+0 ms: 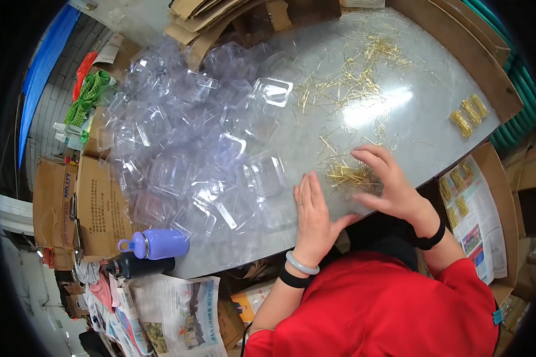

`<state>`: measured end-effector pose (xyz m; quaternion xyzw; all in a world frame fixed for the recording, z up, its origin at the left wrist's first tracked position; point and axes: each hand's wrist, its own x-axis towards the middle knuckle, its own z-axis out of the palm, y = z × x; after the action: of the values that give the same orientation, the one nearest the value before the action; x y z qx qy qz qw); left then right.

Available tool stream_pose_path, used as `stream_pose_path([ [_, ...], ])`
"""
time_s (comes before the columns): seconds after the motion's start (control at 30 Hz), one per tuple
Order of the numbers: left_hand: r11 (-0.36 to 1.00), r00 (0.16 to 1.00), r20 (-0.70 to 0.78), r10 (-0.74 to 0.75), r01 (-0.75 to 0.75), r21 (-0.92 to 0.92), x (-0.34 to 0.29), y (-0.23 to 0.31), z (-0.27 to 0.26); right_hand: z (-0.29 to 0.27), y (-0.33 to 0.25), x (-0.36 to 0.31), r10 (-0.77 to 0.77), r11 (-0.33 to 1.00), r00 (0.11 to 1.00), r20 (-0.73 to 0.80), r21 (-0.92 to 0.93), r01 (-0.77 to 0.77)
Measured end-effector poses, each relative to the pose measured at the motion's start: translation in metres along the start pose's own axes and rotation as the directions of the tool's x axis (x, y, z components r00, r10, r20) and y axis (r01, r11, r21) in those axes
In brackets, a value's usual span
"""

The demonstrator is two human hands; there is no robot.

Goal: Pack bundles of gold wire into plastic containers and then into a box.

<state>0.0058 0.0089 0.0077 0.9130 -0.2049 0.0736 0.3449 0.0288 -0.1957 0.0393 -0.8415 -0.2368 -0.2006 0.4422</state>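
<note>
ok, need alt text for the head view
Right hand, fingers spread from thumb, at a small pile of gold wire hooks; left hand on the pile's other side. Clear plastic containers heap across the left of the grey table; three gold bundles lie near its right edge.

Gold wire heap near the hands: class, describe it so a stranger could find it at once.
On the grey table, find the left hand and right hand. Between them lies the gold wire heap, tangled unlike the neat bundles at right, nearer than the gold scatter beyond.
</note>
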Motion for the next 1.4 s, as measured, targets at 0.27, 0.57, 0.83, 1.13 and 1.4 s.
stream_pose_path([
  [0.27,0.999,0.999,-0.009,0.052,-0.052,0.004,0.002,-0.002,0.003,0.01,0.022,-0.022,-0.098,0.991,0.933,0.347,-0.055,0.125],
  [0.57,0.991,0.996,-0.028,0.084,-0.081,0.109,-0.001,-0.007,0.005,0.003,-0.004,-0.018,0.077,0.928,0.981,0.178,-0.371,-0.005],
  [0.83,0.985,0.994,-0.017,0.104,-0.101,0.142,-0.001,-0.001,0.006,0.018,0.005,-0.023,0.014,0.963,0.969,0.247,-0.265,0.054],
  [1.13,0.979,0.985,-0.034,0.167,-0.161,0.128,0.001,-0.004,0.005,0.011,0.021,-0.01,0.029,0.948,0.995,0.093,-0.32,0.003],
  [1.4,0.987,0.987,-0.043,0.153,-0.151,0.057,0.0,-0.001,0.002,0.024,0.001,-0.02,-0.014,0.999,0.99,0.143,-0.03,0.018],
])
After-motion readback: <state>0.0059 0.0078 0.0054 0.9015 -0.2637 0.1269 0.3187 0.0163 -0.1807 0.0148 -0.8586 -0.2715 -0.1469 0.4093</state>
